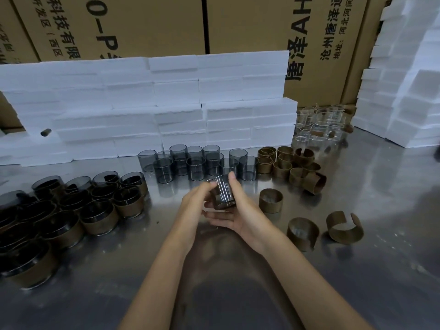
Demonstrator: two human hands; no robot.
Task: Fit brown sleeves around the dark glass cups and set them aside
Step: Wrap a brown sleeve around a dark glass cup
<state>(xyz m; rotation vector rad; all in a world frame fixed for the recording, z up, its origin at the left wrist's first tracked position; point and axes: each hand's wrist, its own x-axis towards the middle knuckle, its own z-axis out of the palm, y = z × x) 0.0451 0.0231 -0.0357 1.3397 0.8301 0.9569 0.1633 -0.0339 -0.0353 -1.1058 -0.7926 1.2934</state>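
While sleeved cups (100, 206) stand grouped at left, left hand (194, 207) and right hand (234, 210) hold one dark glass cup (222, 192) above the steel table (357, 270), fingers curled round it. Bare cups (197, 164) behind; loose brown sleeves (302, 231) right.

Smoky grey cups (198, 163), brown sleeves (291, 163), white foam blocks (152, 103), tan printed cartons (152, 22).

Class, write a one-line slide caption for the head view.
Both hands, left hand and right hand, hold a dark glass cup above the shiny metal table.
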